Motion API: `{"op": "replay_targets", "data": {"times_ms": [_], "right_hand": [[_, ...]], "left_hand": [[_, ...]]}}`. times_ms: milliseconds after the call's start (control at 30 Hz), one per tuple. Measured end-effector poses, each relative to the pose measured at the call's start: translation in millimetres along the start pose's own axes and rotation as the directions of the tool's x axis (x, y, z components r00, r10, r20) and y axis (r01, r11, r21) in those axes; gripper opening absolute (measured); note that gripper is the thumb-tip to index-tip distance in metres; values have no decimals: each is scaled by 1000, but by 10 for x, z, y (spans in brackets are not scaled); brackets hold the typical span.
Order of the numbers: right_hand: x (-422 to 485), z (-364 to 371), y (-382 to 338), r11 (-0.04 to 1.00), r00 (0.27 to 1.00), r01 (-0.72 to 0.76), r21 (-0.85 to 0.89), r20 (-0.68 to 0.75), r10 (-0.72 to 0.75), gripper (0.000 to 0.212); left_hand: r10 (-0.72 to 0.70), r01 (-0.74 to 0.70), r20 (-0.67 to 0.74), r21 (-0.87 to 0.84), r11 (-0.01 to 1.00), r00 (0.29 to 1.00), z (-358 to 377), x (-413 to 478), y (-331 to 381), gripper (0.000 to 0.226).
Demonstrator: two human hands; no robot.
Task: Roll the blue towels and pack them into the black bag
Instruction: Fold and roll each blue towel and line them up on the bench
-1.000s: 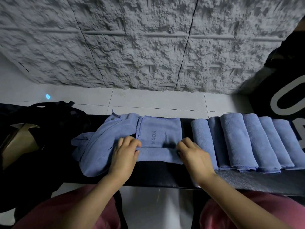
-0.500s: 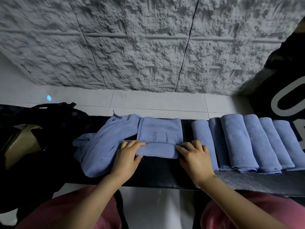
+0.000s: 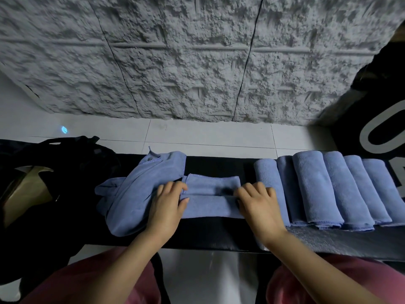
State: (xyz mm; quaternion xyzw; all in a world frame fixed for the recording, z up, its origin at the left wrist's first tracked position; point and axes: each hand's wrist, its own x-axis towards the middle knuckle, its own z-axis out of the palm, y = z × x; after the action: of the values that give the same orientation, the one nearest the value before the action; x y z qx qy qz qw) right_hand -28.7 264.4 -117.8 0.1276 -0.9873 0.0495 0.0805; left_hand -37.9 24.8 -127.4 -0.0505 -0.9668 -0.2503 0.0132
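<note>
Back wall (image 3: 197,51): grey, rough stone-like relief, set in panels. Thin dark seams run down it, and faint ridges run across. Floor (image 3: 208,137): pale glossy tiles with fine grout lines, meeting the foot of the wall. Small blue light spot (image 3: 64,129) on the tiles at left (source not in view). Worktop (image 3: 219,165): long, black, running left to right; its near right part looks silvery and grained. Far right: black panel (image 3: 383,132) with large pale lettering, cut by the frame edge. Light dim and cool.

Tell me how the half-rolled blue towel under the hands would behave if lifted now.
Probably floppy: the half-rolled towel is soft cloth, like the limp heap beside it. Likely to unroll, since a flat flap lies unrolled beyond the roll. Probably light for its size.
</note>
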Motion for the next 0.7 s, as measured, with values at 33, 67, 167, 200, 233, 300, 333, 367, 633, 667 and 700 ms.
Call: {"op": "replay_targets", "data": {"times_ms": [33, 67, 167, 200, 233, 300, 333, 367, 633, 667, 700], "right_hand": [[-12, 3, 6, 999, 998, 52, 1, -28, -52, 26], [-31, 3, 8, 996, 996, 84, 7, -44, -84, 26], [-109, -7, 15, 991, 992, 120, 54, -49, -117, 13], [-132, -3, 16, 990, 991, 128, 56, -38, -126, 15], [-150, 3, 15, 990, 991, 136, 41, -17, -136, 24], [-144, 33, 21, 990, 989, 144, -3, 30, -144, 44], [-130, 50, 25, 990, 989, 138, -22, 53, -137, 52], [-111, 64, 27, 992, 990, 124, -28, 71, -122, 57], [-64, 138, 18, 989, 988, 145, -5, 58, -144, 45], [-76, 140, 7, 990, 986, 142, -7, 84, -141, 42], [-89, 141, -9, 991, 984, 134, -4, 117, -133, 40]], "left_hand": [[102, -101, -30, 42, 994, 994, -2, -6, 2, 14], [179, -177, -37, 64, 982, 983, -11, -11, -5, 14], [232, -235, 55, 62, 970, 971, -44, -30, -59, 31], [230, -241, 109, 103, 965, 967, -51, -49, -65, 43], [233, -257, 150, 162, 953, 961, -44, -67, -70, 55], [238, -271, 168, 213, 939, 957, -19, -78, -68, 63], [223, -251, 155, 191, 949, 962, -14, -67, -61, 60], [190, -209, 134, 147, 967, 973, -4, -47, -62, 56], [-134, 198, 277, -216, 956, 951, -34, 54, -84, 32], [-162, 228, 289, -213, 950, 944, -42, 63, -60, 27], [-194, 257, 291, -197, 946, 937, -40, 68, -46, 24]]}}
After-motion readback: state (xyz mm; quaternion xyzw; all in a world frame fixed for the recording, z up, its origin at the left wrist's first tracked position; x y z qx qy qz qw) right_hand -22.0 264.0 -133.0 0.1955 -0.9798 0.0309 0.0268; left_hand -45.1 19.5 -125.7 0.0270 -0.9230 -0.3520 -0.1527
